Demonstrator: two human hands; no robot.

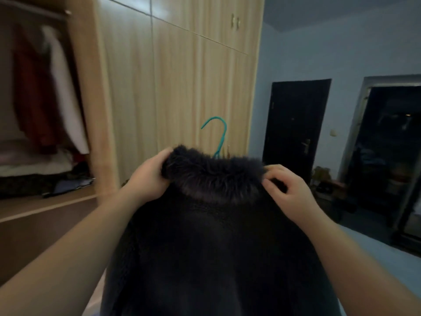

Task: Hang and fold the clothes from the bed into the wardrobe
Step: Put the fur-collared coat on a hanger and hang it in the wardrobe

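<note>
Gripping the dark coat's (211, 242) fur collar (211, 176), left hand (148, 176) and right hand (287, 190) hide the teal hanger (219, 135) below its hook.

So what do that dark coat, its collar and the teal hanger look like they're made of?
The coat looks like dark, matte, nubbly fleece or shearling. Its collar seems fur or faux fur, with long loose hairs. The hanger hook is thin and smooth, probably coated wire or plastic.

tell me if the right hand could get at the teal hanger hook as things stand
Probably yes. The hanger hook sticks up bare above the fur collar, but the right hand pinches that collar and would have to let go first.
</note>
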